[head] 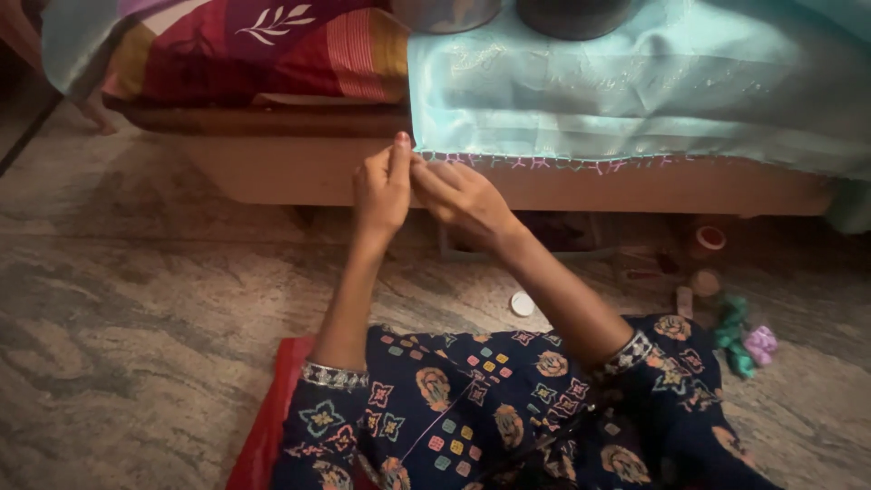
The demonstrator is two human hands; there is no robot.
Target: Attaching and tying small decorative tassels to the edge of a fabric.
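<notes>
Fingertips of both hands meet at the lower left corner of the pale turquoise cloth [635, 86], right on its hem. Left hand [381, 186]: fingers drawn together, thumb and forefinger raised and pinched at the hem edge — whether they hold a needle or only the fabric is too small to tell. Right hand [463, 195]: fingers curled and closed, touching the left hand's fingertips, knuckles turned toward the camera; its grip appears to be on the same corner, contents of the pinch hidden. The cloth drapes over the front edge of a low wooden bed frame [299, 168] and hangs down its face; along the hem runs a pink and green stitched trim [562, 164], from the hands out to the right. A fine thread [434, 425] seems to trail across the lap over the dark floral-print garment [472, 399]; uncertain. Judgement: the work in hand is edging at the hem corner, and doing it well likely calls for keeping the hem taut between the two pinches, with the draped cloth kept from sliding off the frame. Outward — a patterned red cushion [263, 45] lies on the bed to the left of the cloth, two dark round vessels [572, 14] rest on the cloth at the top. On the stone floor [136, 299], right of the lap: a small white disc [523, 304], thread spools [708, 240] under the bed edge, a green and lilac bundle of yarn [744, 338]. A red mat [268, 417] lies under the person.
</notes>
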